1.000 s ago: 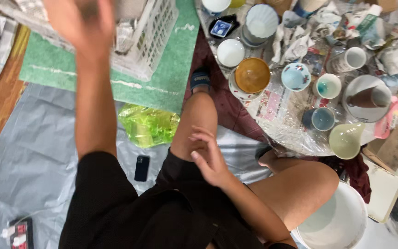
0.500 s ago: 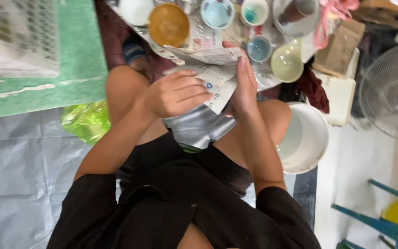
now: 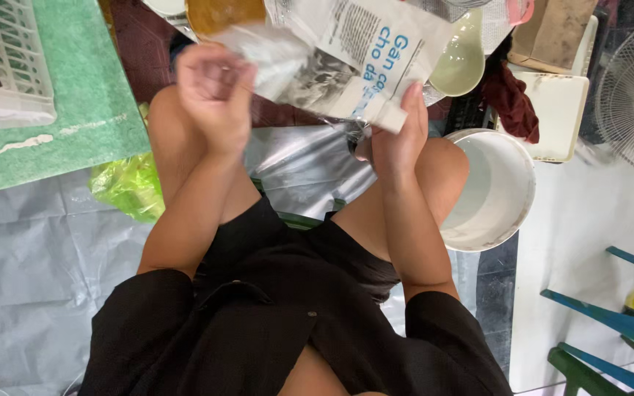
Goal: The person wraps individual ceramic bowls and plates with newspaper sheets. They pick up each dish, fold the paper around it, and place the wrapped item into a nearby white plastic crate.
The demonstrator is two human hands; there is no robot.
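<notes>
Lifting away from the lap, both hands have come up since half a second ago, when they pressed a sheet of newspaper down over something on the thighs; a second ago one arm was raised high and the other lay on the knee. In the head view now, the left hand (image 3: 216, 92) is closed in a pinching grip on a blurred, crumpled corner of the newspaper sheet (image 3: 350, 62), and the right hand (image 3: 398, 136) has its grip closed on the sheet's lower edge, so the paper hangs stretched between them above the knees. My judgement is that the sheet is being opened out or turned for wrapping.

The sheet is grey-white with a dark photograph and large blue lettering. Beyond it sit a pale green bowl (image 3: 464, 62), a white bucket (image 3: 497, 187) beside the right knee, a white slatted basket (image 3: 5, 62) on a green mat (image 3: 75, 125), and a yellow-green plastic bag (image 3: 122, 187) on the grey floor sheet.
</notes>
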